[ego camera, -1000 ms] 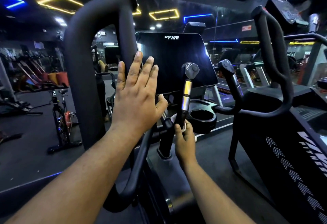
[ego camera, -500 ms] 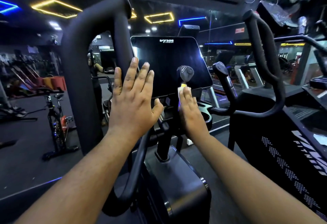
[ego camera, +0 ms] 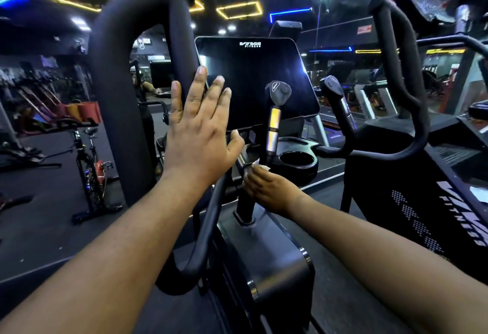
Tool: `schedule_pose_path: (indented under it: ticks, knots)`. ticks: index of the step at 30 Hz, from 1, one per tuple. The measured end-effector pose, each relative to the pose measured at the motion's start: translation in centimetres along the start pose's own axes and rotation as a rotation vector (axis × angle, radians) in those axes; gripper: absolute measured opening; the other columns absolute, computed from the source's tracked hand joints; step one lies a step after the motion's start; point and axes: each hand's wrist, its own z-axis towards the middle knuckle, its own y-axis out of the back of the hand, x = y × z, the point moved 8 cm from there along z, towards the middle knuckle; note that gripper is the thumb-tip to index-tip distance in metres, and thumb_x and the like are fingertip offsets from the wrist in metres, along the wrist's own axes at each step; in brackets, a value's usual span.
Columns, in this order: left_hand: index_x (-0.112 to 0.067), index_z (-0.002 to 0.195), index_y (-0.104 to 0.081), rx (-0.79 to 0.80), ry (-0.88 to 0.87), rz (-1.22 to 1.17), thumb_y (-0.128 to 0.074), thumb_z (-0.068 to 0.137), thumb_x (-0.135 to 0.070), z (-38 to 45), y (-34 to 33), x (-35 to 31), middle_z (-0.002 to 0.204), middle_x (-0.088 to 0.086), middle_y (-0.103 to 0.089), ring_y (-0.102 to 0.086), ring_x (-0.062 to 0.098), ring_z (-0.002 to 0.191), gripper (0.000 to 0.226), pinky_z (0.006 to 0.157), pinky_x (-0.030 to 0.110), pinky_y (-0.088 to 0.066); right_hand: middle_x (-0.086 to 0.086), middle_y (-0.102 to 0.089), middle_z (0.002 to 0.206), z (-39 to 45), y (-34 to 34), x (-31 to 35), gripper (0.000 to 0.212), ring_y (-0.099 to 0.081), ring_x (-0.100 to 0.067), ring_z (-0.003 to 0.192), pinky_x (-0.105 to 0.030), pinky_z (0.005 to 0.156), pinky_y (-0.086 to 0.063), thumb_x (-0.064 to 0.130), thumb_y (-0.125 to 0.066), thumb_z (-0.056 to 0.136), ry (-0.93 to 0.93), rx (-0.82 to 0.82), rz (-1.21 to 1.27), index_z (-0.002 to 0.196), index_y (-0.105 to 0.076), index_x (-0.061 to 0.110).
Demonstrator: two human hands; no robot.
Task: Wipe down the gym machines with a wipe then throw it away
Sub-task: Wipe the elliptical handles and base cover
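Note:
I stand at a black elliptical machine with a dark console screen (ego camera: 253, 80). My left hand (ego camera: 200, 133) is raised with straight, spread fingers in front of the left padded handlebar (ego camera: 137, 51) and the screen's left edge. My right hand (ego camera: 269, 188) holds a white wipe (ego camera: 260, 168) against the base of the short grip handle (ego camera: 274, 119), which has a silver and yellow sensor band. Only a corner of the wipe shows past my fingers.
A round cup holder (ego camera: 297, 160) sits just right of the handle. A second short handle (ego camera: 340, 101) and the right padded handlebar (ego camera: 398, 74) stand further right. Another black machine (ego camera: 435, 201) is close on the right. An exercise bike (ego camera: 89, 164) stands on the floor at left.
My right hand with the wipe slid up the short handle to its yellow band, then back down to the handle's base. My left hand stayed raised and flat.

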Motion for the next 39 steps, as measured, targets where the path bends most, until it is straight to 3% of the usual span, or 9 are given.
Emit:
schedule_pose_path:
  ticks: [3,8,10,17,22,24,29,33,39]
  knots:
    - [-0.007,0.153,-0.042,0.000,0.002,0.000,-0.052,0.092,-0.043,-0.2,0.0,0.1,0.165,0.008,-0.031,-0.002,0.027,0.158,0.071,0.126,0.055,0.002,-0.012,-0.038,0.159,-0.4,1.5,-2.3,0.063,-0.037,-0.032,0.145,-0.055,0.125,-0.014,0.027,-0.041,0.101,-0.096,-0.097,-0.026,0.158,-0.026,0.006]
    - [-0.006,0.152,-0.043,-0.038,0.011,-0.012,-0.052,0.091,-0.041,-0.1,-0.2,0.3,0.164,0.009,-0.033,-0.005,0.027,0.158,0.071,0.126,0.054,0.002,-0.009,-0.016,0.168,-3.2,3.4,-6.3,0.054,-0.018,-0.027,0.154,-0.052,0.123,-0.023,0.011,-0.025,0.107,-0.305,-0.334,0.260,0.160,-0.019,0.008]
    - [-0.007,0.152,-0.043,-0.040,0.009,-0.016,-0.052,0.092,-0.041,-0.1,-0.4,0.3,0.164,0.008,-0.033,-0.005,0.027,0.158,0.070,0.126,0.055,0.001,-0.011,-0.019,0.167,-3.3,3.6,-6.1,0.054,-0.018,-0.030,0.154,-0.052,0.123,-0.021,0.008,-0.013,0.106,-0.354,-0.353,0.357,0.158,-0.027,0.008]
    - [-0.007,0.153,-0.042,-0.003,-0.019,-0.014,-0.051,0.089,-0.041,0.1,-0.4,0.2,0.165,0.008,-0.030,-0.005,0.028,0.158,0.073,0.125,0.058,-0.003,-0.011,-0.041,0.157,-3.8,3.9,-5.5,0.050,-0.029,-0.029,0.151,-0.051,0.122,-0.025,0.005,-0.036,0.099,-0.437,-0.403,0.726,0.145,-0.053,0.009]
    - [-0.009,0.160,-0.027,0.056,-0.066,-0.014,-0.042,0.092,-0.049,-0.9,-0.6,0.0,0.171,0.007,-0.010,0.003,0.025,0.158,0.080,0.126,0.056,0.003,0.002,-0.050,0.150,-6.2,8.2,-9.2,0.055,-0.044,-0.009,0.142,-0.036,0.117,-0.036,-0.003,-0.038,0.092,-0.846,-0.598,1.414,0.143,-0.054,0.011]
    - [-0.009,0.161,-0.023,0.065,-0.105,-0.018,-0.038,0.095,-0.053,-2.1,-0.1,0.2,0.171,0.008,-0.005,0.004,0.024,0.158,0.080,0.126,0.054,0.003,0.005,-0.055,0.144,-6.9,11.2,-10.9,0.050,-0.052,-0.005,0.133,-0.028,0.111,-0.044,-0.006,-0.045,0.093,-0.912,-0.705,1.529,0.136,-0.060,0.013]
    - [-0.012,0.162,-0.021,0.001,-0.158,0.101,-0.032,0.102,-0.054,-2.7,3.7,2.0,0.171,0.006,-0.006,-0.001,0.022,0.158,0.074,0.124,0.062,-0.001,0.004,-0.061,0.139,-6.2,17.1,-15.1,0.045,-0.054,0.000,0.130,-0.017,0.109,-0.041,-0.003,-0.049,0.090,-0.868,-0.835,1.533,0.127,-0.068,0.012]
    - [-0.015,0.163,-0.003,0.009,0.061,0.208,-0.024,0.100,-0.054,1.1,6.9,9.5,0.170,0.005,0.015,0.018,0.018,0.156,0.077,0.123,0.060,0.009,0.007,-0.060,0.137,-3.9,21.4,-20.7,0.045,-0.056,-0.005,0.130,-0.021,0.111,-0.041,-0.009,-0.050,0.091,-0.877,-0.981,1.392,0.129,-0.067,0.006]
    - [-0.027,0.160,0.020,0.053,0.157,-0.103,-0.033,0.095,-0.047,1.5,6.1,12.4,0.165,-0.005,0.032,0.030,0.008,0.151,0.085,0.127,0.045,0.008,-0.013,-0.054,0.147,2.8,25.2,-30.0,0.047,-0.047,-0.021,0.141,-0.031,0.119,-0.035,-0.001,-0.044,0.093,-0.916,-1.053,1.112,0.137,-0.060,0.005]
